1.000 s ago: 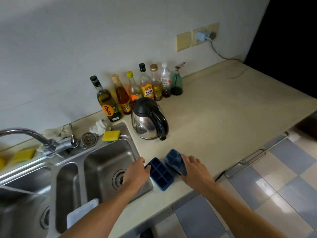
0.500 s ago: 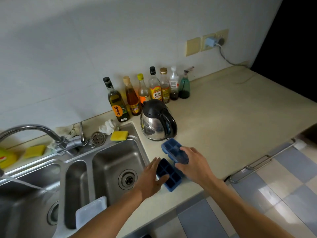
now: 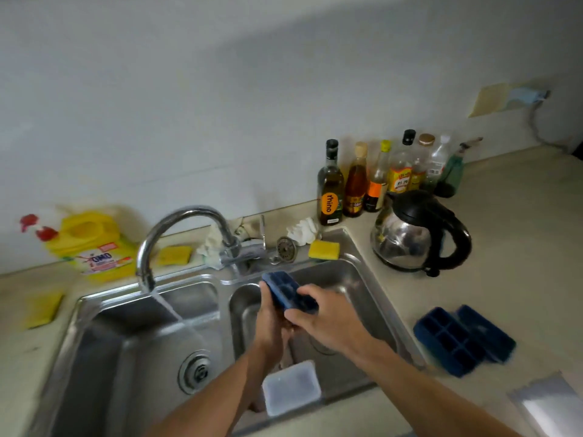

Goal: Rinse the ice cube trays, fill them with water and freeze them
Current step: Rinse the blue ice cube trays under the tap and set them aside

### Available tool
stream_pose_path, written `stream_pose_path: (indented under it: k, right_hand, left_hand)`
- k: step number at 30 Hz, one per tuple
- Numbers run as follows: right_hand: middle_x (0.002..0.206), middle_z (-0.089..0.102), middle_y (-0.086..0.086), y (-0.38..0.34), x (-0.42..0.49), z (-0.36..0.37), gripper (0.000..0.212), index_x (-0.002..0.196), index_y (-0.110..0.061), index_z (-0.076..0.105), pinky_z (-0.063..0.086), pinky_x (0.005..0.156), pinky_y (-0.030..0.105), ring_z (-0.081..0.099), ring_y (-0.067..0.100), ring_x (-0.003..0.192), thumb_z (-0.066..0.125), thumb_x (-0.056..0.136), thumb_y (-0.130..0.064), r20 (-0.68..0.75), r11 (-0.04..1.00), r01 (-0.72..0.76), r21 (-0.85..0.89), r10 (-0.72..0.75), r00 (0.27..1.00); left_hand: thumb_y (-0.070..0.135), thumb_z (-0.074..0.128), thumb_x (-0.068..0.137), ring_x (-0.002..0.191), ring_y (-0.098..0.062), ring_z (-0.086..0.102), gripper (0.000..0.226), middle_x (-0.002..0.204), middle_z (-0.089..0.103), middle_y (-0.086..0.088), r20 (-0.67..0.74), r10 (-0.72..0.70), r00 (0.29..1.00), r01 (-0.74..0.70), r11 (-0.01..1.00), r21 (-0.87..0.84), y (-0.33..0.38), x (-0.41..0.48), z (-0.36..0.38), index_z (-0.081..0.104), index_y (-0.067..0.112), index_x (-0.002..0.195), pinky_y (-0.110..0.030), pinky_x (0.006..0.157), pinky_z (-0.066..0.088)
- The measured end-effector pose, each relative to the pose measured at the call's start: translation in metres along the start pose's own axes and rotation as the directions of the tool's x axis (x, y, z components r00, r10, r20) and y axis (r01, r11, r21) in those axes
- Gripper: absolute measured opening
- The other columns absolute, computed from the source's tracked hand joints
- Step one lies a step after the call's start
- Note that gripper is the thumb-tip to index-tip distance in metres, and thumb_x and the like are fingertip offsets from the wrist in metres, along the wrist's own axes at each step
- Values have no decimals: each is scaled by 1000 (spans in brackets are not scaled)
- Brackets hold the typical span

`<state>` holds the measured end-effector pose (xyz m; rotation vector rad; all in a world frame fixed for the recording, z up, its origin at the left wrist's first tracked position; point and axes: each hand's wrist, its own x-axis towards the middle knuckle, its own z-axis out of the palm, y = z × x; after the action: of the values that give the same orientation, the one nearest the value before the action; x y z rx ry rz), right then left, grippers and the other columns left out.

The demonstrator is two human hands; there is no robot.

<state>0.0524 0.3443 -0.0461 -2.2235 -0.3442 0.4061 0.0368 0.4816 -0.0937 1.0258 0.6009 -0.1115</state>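
Faucet [image 3: 181, 230] is running, and its stream [image 3: 167, 305] falls into the left basin [image 3: 126, 357] with nothing under it yet. Big change vs half a second ago: both hands were then down at the trays on the counter [image 3: 520, 247] by the sink's right edge, and now they're up over the sink with one tray between them. Left hand [image 3: 269, 320] comes in from below, fingers curled round the left edge of the held tray [image 3: 288, 293]. That tray is clear of the counter, tilted, above the divider and the right basin [image 3: 356, 285], just in front of the faucet base and well right of the water. Right hand [image 3: 325, 320] clamps the near end, fingers wrapped over the top. Motion blur hides the thumbs, so I can't tell exactly how tight either grip is. A white container [image 3: 290, 387] sits in the right basin below the forearms. Further right, an open-side-up tray [image 3: 448, 342] lies on the counter with a second tray [image 3: 489, 337] touching it; neither is in a hand. Read: pickup for the first tray is done and the rinse hasn't started. The next move is probably a short shift left to put the cells under the stream. Main risk looks like splash off the tilted tray. Filling and freezing haven't begun, and the two counter trays need the same pass, so it's early in the task
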Motion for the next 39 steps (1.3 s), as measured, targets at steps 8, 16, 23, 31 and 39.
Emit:
stream_pose_path:
  k: [8,16,23,31,39]
  right_hand:
    - [91,64,-22,-105,49,171,30,107,-34,61,40,60,3,59,-13,76,65,87,-57,207,996,-79,42,69,976]
    - [91,73,-6,-139,82,222,22,99,-24,70,58,83,31,69,9,86,62,92,-43,173,985,-166,48,156,972]
    - [100,73,-3,-140,102,232,26,110,-24,67,59,87,37,70,12,90,60,95,-44,162,981,-191,28,184,969]
    - [102,71,-1,-139,117,231,29,127,-28,63,47,61,17,62,3,69,54,101,-39,146,966,-234,108,217,965]
    - [113,65,-4,-129,115,218,39,138,-29,58,40,69,8,57,-5,83,54,100,-38,126,968,-236,80,226,966]
  left_hand:
    - [82,27,90,68,-20,76,71,78,78,-5,-297,-104,949,135,987,83,56,23,-186,69,26,100,-32,50,58]
    - [82,31,89,90,-37,74,80,90,78,-17,-261,-202,944,240,963,120,91,45,-237,72,16,107,-42,62,61]
    - [72,29,97,85,-33,71,78,98,74,-22,-199,-165,966,206,956,210,107,58,-244,70,7,111,-39,58,59]
    - [71,34,97,89,-34,73,71,101,73,-20,-214,-156,964,213,937,277,119,70,-244,69,11,108,-40,58,61]
    - [48,30,108,63,-27,75,58,77,76,-16,-223,-97,970,186,886,424,110,76,-247,67,3,102,-30,49,56]
